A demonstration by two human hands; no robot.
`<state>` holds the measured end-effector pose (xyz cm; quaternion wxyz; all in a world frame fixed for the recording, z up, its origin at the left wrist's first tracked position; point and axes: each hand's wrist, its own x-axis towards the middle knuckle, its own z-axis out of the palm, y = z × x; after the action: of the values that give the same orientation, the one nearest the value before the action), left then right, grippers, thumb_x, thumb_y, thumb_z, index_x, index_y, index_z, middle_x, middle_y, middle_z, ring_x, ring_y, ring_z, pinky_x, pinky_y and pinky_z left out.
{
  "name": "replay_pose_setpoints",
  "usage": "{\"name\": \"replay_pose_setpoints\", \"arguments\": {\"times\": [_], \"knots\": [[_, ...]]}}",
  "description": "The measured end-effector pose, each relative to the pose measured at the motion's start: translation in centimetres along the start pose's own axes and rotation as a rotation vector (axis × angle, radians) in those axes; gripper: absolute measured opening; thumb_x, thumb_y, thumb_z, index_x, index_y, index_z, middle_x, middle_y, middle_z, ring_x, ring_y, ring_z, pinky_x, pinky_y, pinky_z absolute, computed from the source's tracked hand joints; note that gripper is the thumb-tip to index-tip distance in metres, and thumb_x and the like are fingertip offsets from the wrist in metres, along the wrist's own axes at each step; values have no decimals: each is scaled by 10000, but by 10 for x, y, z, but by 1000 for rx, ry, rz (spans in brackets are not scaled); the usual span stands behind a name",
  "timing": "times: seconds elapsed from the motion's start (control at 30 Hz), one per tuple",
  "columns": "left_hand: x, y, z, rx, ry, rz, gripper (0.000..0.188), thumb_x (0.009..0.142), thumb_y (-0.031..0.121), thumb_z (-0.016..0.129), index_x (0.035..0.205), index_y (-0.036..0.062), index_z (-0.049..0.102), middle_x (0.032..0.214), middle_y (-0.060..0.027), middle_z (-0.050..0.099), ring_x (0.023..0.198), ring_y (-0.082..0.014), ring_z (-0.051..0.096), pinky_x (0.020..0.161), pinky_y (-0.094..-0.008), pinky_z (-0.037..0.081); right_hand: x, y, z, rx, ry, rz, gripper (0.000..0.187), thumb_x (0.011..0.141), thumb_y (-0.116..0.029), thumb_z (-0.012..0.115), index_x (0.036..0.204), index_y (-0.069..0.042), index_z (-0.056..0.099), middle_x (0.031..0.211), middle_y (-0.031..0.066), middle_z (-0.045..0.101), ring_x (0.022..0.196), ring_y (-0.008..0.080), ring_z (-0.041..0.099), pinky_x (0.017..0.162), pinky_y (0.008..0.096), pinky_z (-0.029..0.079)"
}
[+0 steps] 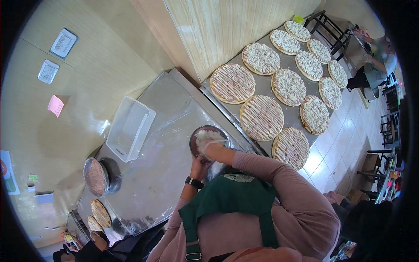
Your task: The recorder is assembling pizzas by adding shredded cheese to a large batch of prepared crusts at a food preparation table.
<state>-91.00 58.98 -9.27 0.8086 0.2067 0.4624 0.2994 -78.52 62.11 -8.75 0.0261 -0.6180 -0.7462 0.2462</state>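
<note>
A round dark bowl [197,139] of white shredded topping, which looks like grated cheese, stands close to my body over the metal table. My left hand [200,167], with a black watch on its wrist, is closed around the bowl's near left side. My right hand [213,150], in a thin clear plastic glove, reaches down into the bowl; its fingers are hidden in the topping. To the right, several round pizzas lie in rows. The nearest ones, such as this striped pizza [261,118], carry pale sauce lines; those farther off, like this white-topped pizza [288,87], are strewn with white shreds.
A clear plastic tub [131,129] sits by the wall, left of the bowl. Beyond it stand a bowl of brownish crumbly filling [96,177] and two pizzas [101,213] near another person's hand [99,241]. A person [379,70] stands far right, near dark chairs [327,28].
</note>
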Motion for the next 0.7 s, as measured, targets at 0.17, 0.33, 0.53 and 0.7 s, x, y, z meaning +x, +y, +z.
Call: {"name": "replay_pose_setpoints", "arguments": {"times": [0.17, 0.33, 0.53, 0.7], "knots": [[4, 13, 13, 77, 246, 12, 398, 886, 271, 411, 1197, 22, 428, 1080, -96, 522, 986, -221, 501, 806, -354, 436, 13, 31, -35, 183, -169, -144, 246, 763, -176, 573, 973, -57, 622, 945, 154, 621, 820, 281, 614, 759, 357, 487], [37, 16, -60, 1129, 636, 784, 367, 884, 287, 417, 1151, 45, 490, 1018, -131, 509, 942, -278, 458, 844, -404, 343, -21, 56, -92, 1356, -241, 35, 201, 765, -145, 640, 923, -27, 601, 864, 67, 618, 787, 133, 591, 675, 231, 480], [41, 16, -80, 1543, 947, 706, 406, 832, 229, 462, 1219, 106, 445, 1240, -188, 362, 1169, -337, 306, 958, -469, 234, -27, 145, -128, 1855, 72, 95, 216, 801, -142, 600, 946, 15, 565, 844, 79, 598, 757, 152, 581, 678, 254, 482], [44, 20, -71, 1568, 929, 627, 451, 809, 211, 474, 1247, 119, 422, 1265, -184, 342, 1192, -338, 298, 980, -467, 218, -1, 276, -129, 937, 434, 233, 267, 806, -173, 583, 1023, -18, 582, 891, 60, 609, 756, 128, 562, 673, 260, 474]]}}
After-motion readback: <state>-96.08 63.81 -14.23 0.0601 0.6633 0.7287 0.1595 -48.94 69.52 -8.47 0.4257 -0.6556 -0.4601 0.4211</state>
